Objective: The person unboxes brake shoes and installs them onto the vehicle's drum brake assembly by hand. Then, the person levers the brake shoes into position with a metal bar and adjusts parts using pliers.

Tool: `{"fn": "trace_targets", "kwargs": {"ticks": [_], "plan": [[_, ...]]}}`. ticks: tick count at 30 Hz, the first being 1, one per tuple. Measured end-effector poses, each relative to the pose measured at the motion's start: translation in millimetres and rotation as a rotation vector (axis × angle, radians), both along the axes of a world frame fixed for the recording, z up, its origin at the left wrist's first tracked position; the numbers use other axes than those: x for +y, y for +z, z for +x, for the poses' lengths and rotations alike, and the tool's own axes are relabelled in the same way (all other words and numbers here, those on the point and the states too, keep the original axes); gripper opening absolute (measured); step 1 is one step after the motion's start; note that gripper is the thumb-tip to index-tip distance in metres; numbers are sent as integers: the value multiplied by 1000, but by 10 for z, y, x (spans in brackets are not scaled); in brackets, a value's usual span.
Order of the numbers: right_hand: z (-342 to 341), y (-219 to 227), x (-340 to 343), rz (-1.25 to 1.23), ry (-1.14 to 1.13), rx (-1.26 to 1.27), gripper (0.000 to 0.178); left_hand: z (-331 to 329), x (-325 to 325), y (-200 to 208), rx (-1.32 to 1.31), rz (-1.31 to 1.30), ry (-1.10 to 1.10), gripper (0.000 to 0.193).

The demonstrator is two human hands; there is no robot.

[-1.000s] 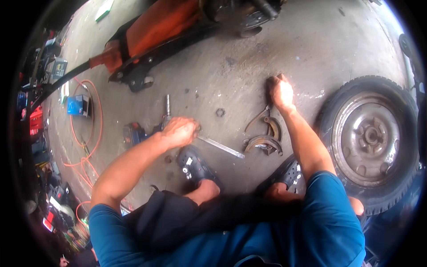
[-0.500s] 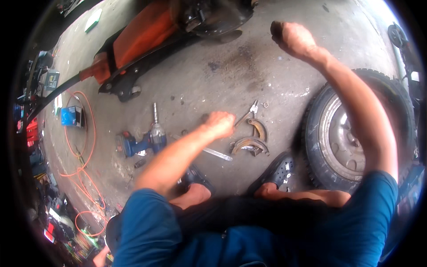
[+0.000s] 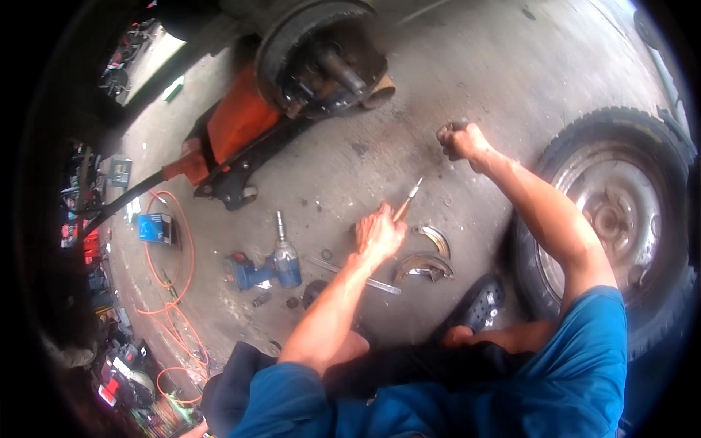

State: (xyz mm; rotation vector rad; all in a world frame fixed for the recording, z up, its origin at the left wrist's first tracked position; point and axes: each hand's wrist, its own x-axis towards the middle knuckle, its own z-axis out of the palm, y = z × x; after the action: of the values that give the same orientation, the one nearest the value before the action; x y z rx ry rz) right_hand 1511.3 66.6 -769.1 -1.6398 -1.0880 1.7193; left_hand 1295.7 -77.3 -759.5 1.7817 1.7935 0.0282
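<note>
My left hand is closed around a slim tool with a brown handle and silver tip, which points away from me. Farther out to the right, my right hand is curled around a small dark object whose kind I cannot make out. On the floor near my left hand lie two curved brake shoes, one upper and one lower. Ahead, a wheel hub with its spindle sticks out from a round brake backing plate.
An orange-red floor jack stands below the hub. A tyre on a steel rim lies at right. At left are a blue impact wrench, another blue power tool, a metal bar, an orange hose and a blue box.
My view has shifted, bringing more of the hub into sight. My right hand has come nearer to me and to the left hand. The left hand keeps its grip on the tool.
</note>
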Motion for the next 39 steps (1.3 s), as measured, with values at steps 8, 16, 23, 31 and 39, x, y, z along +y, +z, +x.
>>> {"fn": "trace_targets", "kwargs": {"ticks": [8, 16, 23, 31, 39], "plan": [[-370, -189, 120, -92, -175, 420, 18, 571, 93, 554, -577, 452, 350, 21], [-658, 844, -158, -188, -239, 698, 17, 803, 31, 998, -1165, 140, 565, 22], [-462, 1177, -68, 44, -183, 675, 24, 565, 53, 1240, -1483, 5, 504, 44], [-349, 1391, -15, 197, -128, 621, 33, 475, -1, 1344, -1518, -177, 408, 68], [-301, 1296, 5, 310, -109, 550, 36, 444, 36, 1351, -1564, -85, 391, 67]]}}
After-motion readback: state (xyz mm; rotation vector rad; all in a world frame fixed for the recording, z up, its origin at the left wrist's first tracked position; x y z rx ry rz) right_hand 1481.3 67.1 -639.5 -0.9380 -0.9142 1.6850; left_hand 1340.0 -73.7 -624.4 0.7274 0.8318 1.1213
